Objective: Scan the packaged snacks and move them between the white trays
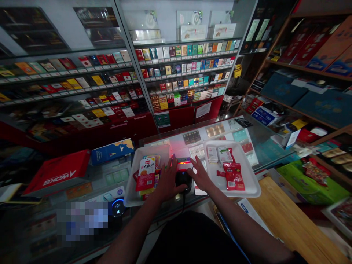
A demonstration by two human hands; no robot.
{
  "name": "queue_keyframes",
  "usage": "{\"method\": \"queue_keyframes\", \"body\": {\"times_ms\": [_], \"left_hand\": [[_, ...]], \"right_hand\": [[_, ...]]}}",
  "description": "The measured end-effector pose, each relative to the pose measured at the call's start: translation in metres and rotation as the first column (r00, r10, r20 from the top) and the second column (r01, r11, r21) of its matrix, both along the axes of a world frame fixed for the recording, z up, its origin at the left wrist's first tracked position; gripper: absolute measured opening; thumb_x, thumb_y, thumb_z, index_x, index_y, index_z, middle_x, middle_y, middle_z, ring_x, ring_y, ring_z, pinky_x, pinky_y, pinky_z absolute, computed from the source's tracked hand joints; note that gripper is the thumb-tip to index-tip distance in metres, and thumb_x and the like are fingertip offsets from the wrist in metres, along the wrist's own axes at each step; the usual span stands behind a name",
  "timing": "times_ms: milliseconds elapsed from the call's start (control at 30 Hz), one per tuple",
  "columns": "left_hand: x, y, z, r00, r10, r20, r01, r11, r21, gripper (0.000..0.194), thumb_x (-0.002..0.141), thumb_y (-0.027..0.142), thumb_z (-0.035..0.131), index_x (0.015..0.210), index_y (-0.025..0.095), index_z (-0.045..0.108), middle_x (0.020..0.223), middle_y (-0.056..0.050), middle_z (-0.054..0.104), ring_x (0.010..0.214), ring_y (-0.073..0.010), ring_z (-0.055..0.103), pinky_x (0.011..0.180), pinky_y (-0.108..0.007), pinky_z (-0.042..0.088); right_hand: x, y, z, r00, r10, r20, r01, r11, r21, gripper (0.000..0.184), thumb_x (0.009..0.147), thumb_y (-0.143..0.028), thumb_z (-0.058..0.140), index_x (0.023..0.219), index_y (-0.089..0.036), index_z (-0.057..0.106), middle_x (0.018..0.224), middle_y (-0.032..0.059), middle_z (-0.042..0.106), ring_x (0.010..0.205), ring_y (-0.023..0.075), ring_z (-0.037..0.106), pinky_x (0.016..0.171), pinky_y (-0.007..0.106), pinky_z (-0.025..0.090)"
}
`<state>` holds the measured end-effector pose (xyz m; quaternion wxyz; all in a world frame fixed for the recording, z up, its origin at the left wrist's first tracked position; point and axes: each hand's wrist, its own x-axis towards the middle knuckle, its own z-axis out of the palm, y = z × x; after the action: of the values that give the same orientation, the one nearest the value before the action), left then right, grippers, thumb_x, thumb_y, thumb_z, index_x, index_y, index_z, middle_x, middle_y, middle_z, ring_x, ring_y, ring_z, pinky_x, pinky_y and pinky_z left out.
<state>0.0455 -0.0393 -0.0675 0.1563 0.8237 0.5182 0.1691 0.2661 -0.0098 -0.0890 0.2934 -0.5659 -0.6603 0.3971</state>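
Observation:
A thin purple-edged packet (182, 160), lit red, spans the gap between my two hands. At its left end, the fingers of my left hand (168, 178) hold it, with the thumb spread towards the scanner. My right hand (200, 175) has its fingertips at the other end. Just on my side of the packet stands a black barcode scanner (183, 179), its red light falling on the packet. To the left, a white tray (129, 194) holds several snack packets, a red-and-white one (145, 174) on top. Red snack packets (233, 176) and whitish packs lie in the right white tray (254, 189).
A phone (199, 186) lies beside my right wrist on the glass counter (165, 216). Left are a red box (59, 170), a blue box (112, 151) and a round blue-lit device (118, 207). Cigarette shelves (187, 57) stand behind; a wooden board (291, 216) lies right.

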Motion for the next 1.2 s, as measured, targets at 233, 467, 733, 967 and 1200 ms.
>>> {"method": "queue_keyframes", "body": {"times_ms": [233,467,733,967,1200], "left_hand": [[0.003,-0.004,-0.007,1.000,-0.025,-0.010,0.025,1.000,-0.007,0.119,0.086,0.069,0.062,0.163,0.019,-0.013,0.171,-0.018,0.014,0.159,-0.0383,0.003,0.125,-0.067,0.008],[0.004,-0.007,-0.008,1.000,-0.017,0.022,0.017,1.000,-0.003,0.120,0.085,0.071,0.062,0.163,0.020,-0.013,0.171,-0.021,0.009,0.159,-0.0391,0.005,0.124,-0.067,0.010],[0.004,-0.011,-0.006,1.000,-0.009,0.009,0.009,1.000,-0.025,0.116,0.087,0.069,0.060,0.163,0.021,-0.013,0.170,-0.020,0.016,0.159,-0.0389,0.005,0.124,-0.067,0.008],[0.002,-0.011,-0.005,1.000,0.001,0.013,-0.001,1.000,-0.012,0.117,0.085,0.070,0.062,0.164,0.022,-0.011,0.171,-0.019,0.013,0.159,-0.0384,0.006,0.125,-0.066,0.009],[0.005,-0.011,0.000,1.000,-0.001,0.018,0.001,1.000,-0.011,0.115,0.087,0.069,0.060,0.164,0.022,-0.011,0.171,-0.018,0.014,0.159,-0.0380,0.005,0.125,-0.065,0.008]], "right_hand": [[0.003,-0.003,-0.006,1.000,-0.020,0.006,0.020,1.000,0.015,0.091,0.090,-0.082,0.041,0.157,-0.021,0.042,0.172,0.0129,0.013,0.159,0.0290,0.010,0.129,0.052,0.014],[0.004,-0.007,-0.006,0.999,-0.040,0.018,0.040,0.999,-0.001,0.093,0.089,-0.084,0.041,0.156,-0.019,0.044,0.172,0.0144,0.013,0.159,0.0302,0.012,0.129,0.052,0.014],[0.004,-0.012,-0.005,0.999,-0.028,-0.015,0.029,0.999,0.030,0.087,0.089,-0.082,0.043,0.155,-0.024,0.046,0.172,0.0111,0.016,0.159,0.0309,0.013,0.128,0.055,0.015],[0.003,-0.014,0.001,1.000,-0.029,0.007,0.029,1.000,0.011,0.094,0.087,-0.085,0.042,0.156,-0.022,0.044,0.172,0.0125,0.013,0.159,0.0325,0.011,0.128,0.056,0.014],[0.003,-0.016,0.002,1.000,-0.015,0.019,0.015,0.999,0.030,0.095,0.088,-0.085,0.040,0.158,-0.019,0.040,0.172,0.0146,0.012,0.159,0.0323,0.010,0.128,0.054,0.013]]}}
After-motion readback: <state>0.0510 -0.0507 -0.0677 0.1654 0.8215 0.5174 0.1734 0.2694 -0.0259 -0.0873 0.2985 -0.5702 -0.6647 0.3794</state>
